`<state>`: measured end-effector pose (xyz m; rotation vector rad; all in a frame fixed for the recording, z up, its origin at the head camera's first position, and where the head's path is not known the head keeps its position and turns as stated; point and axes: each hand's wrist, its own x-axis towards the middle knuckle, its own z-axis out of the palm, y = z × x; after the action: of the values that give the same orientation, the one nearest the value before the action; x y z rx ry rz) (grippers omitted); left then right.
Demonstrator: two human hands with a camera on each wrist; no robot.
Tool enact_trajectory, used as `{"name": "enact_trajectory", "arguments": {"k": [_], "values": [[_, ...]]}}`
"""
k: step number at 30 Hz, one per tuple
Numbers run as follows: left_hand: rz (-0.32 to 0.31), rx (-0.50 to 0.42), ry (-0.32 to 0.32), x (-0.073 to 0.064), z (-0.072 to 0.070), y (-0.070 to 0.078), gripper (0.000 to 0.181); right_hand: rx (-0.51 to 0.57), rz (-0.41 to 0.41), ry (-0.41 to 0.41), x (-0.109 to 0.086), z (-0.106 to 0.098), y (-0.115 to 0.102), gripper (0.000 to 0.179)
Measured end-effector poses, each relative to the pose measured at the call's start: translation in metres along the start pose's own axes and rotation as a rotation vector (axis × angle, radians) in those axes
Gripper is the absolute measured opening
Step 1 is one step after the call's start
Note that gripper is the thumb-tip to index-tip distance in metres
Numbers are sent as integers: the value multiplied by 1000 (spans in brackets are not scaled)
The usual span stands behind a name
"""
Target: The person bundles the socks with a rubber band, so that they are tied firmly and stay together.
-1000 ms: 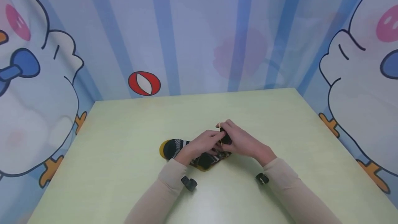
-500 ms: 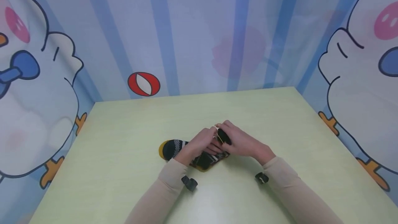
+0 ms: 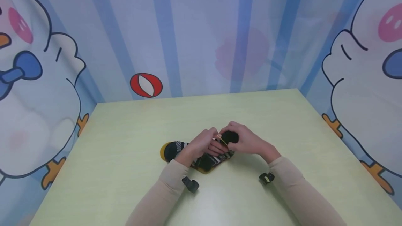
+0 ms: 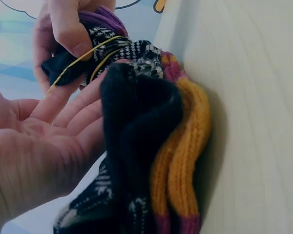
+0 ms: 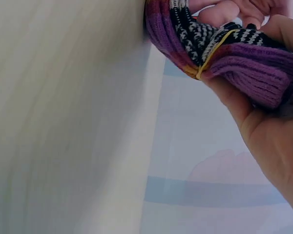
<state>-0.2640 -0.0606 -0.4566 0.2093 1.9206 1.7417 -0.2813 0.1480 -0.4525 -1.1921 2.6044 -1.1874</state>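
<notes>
A pair of patterned socks (image 3: 171, 151), black and white with mustard and purple parts, lies on the table under my hands. Around their bunched cuff end runs a thin yellow rubber band (image 5: 217, 46). My right hand (image 3: 248, 140) grips that purple-ribbed cuff (image 5: 259, 73), raised off the tabletop. With thumb and index finger my left hand (image 3: 201, 144) pinches one strand of the band, drawn taut away from the cuff in the left wrist view. Its other fingers lie against the socks. The exact pinch is partly hidden.
The pale yellow-green table (image 3: 125, 125) reaches back to a blue-striped backdrop (image 3: 201, 37). Cartoon-printed panels (image 3: 41, 107) stand at both sides. Small black cameras (image 3: 190, 185) sit at the wrists.
My left fingers have shifted slightly left with the band strand, stretching it away from the cuff. My right hand has turned a little, showing more of the dark cuff opening.
</notes>
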Motion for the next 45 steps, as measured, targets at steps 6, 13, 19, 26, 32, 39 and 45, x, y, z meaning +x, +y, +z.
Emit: {"name": "enact_trajectory", "arguments": {"k": [6, 13, 19, 26, 32, 39, 45], "values": [[-35, -55, -59, 3, -8, -6, 56, 199, 15, 38, -3, -2, 9, 24], [-16, 9, -21, 4, -8, -7, 50, 307, -12, -9, -2, -7, 16, 27], [26, 187, 58, 2, 2, -5, 40, 356, 13, -31, -3, -11, 14, 25], [75, 207, 15, -1, 1, -9, 20, 357, 33, -54, -3, -9, 15, 25], [103, 236, -47, -1, -1, -9, 24, 245, 75, -55, -5, -14, 17, 25], [180, 392, -137, -2, -1, -3, 50, 108, 142, -110, -8, -23, 19, 17], [208, 497, -122, -6, 3, 5, 55, 54, 145, -118, -8, -28, 28, 13]]}}
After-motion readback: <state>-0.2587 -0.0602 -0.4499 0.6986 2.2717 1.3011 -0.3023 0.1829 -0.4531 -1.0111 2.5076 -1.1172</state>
